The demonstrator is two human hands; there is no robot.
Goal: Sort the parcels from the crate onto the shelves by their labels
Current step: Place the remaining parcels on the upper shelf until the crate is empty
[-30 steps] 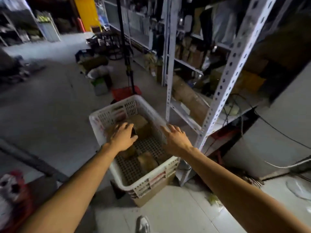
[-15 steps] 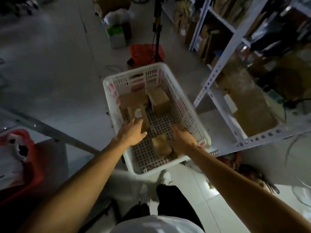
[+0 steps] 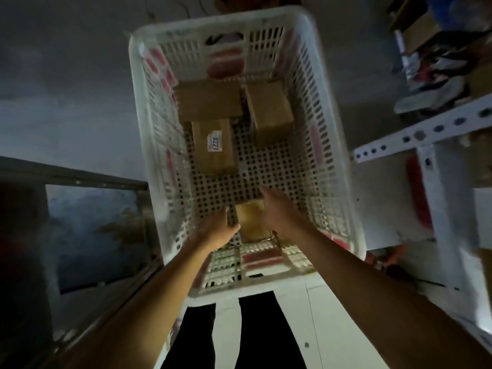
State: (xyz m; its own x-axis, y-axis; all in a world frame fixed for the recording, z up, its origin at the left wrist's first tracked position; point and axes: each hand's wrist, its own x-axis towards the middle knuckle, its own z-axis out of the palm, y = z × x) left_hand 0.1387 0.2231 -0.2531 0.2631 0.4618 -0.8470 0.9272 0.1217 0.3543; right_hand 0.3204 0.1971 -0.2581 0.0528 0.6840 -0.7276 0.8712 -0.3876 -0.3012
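A white perforated crate stands on the floor below me. Inside lie several brown cardboard parcels: one at the far left, one at the far right, and one with a white label reading 0227. A small parcel sits at the crate's near end. My left hand touches its left side. My right hand lies against its right side, with one finger stretched past the far corner. The parcel rests on the crate's floor between both hands.
A white perforated shelf frame stands to the right, with cluttered goods behind it. A dark metal frame lies on the left. My legs in black trousers stand at the crate's near edge.
The view has tipped straight down over the crate. My left hand has left the labelled parcel and come nearer. Both hands now flank the small near parcel.
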